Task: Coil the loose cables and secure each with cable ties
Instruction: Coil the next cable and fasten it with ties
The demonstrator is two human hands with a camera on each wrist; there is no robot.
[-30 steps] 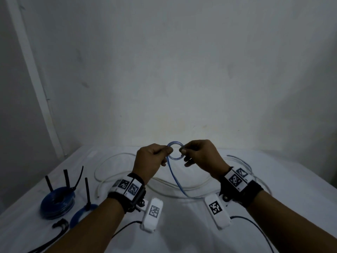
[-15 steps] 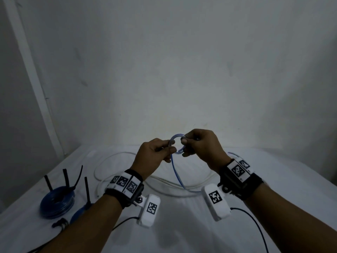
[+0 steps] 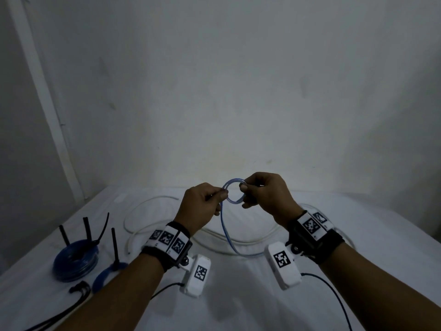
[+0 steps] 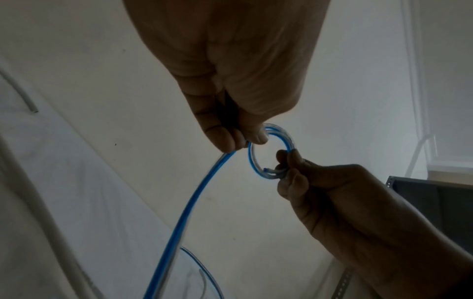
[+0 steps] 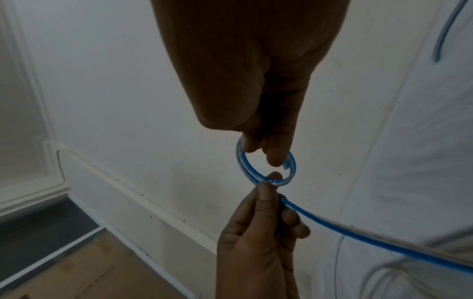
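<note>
Hands pinch one small round coil of glossy blue cable [image 3: 234, 194]: left hand [image 3: 201, 206], right hand [image 3: 263, 194], opposite sides.

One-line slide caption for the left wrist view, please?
Both hands, left hand and right hand, pinch a small loop of blue cable.

Left hand [image 3: 202, 206] and right hand [image 3: 265, 194] raised close together, fingers [image 4: 258, 137] of both curled in pinches, wrists apart.
</note>
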